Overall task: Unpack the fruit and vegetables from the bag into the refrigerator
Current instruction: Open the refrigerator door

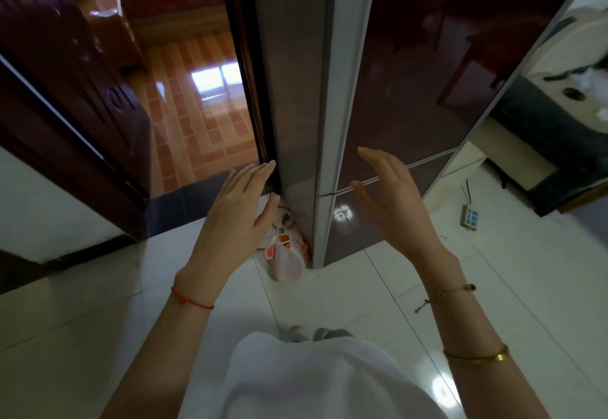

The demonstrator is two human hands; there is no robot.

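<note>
Two bare hands reach forward in the head view, both with fingers straight and holding nothing. The left hand [241, 195] is raised with its palm turned right, its fingertips at the dark left rear edge of the refrigerator [404, 73]; whether they touch that edge cannot be told. The right hand [391, 195] is held flat in front of the refrigerator's glossy maroon door face, palm turned left, near the seam between the upper and lower doors; contact with the door cannot be told either. The refrigerator stands tall at centre with its doors closed and a pale silver strip running down its near corner. The bag [286, 259], a thin whitish plastic one with orange and red showing through it, lies on the white tiled floor [98, 313] against the foot of the refrigerator's left side, below the left hand. A red string bracelet [192, 300] circles the left wrist, and a thin gold bracelet [452, 292] and a wider gold bangle [477, 357] sit on the right forearm. To the left, a dark wooden door [65, 66] stands open onto a room with an orange patterned floor. On the floor at right lies a white power strip [469, 216]. White clothing fills the near bottom edge.
</note>
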